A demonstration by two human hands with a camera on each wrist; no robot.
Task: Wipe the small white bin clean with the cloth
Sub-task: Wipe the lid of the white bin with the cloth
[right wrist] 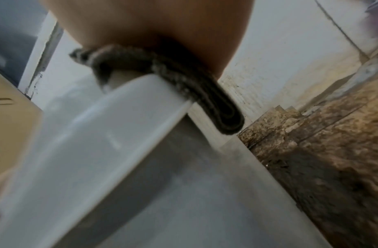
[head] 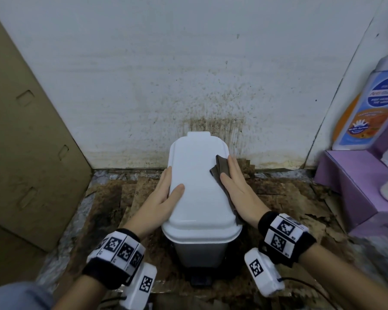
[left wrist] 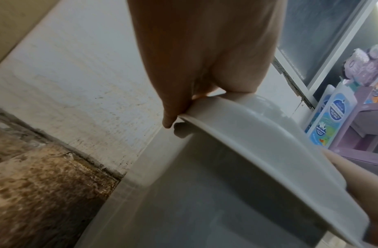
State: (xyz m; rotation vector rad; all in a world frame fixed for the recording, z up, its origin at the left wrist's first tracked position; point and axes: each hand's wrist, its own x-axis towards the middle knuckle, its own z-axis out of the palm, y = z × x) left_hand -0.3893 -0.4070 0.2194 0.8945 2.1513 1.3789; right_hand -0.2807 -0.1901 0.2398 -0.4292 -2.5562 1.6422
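The small white bin (head: 199, 251) stands on the floor against the wall, its lid (head: 199, 186) closed. My left hand (head: 174, 181) lies along the lid's left edge with straight fingers and the thumb on top. My right hand (head: 232, 175) presses a folded dark brown cloth (head: 222, 171) flat against the lid's right edge. In the left wrist view the fingertips (left wrist: 171, 117) touch the lid's rim (left wrist: 258, 137). In the right wrist view the cloth (right wrist: 184, 72) is squeezed between my palm (right wrist: 152, 21) and the lid (right wrist: 99, 142), and its folded end hangs over the side.
A black pedal (head: 201, 281) sticks out at the bin's foot. Brown cardboard (head: 27, 142) leans at the left. The wall (head: 211, 121) behind is spattered brown. Stained cardboard (head: 289, 198) covers the floor. A purple shelf (head: 354, 186) with a soap bottle (head: 372, 108) stands at the right.
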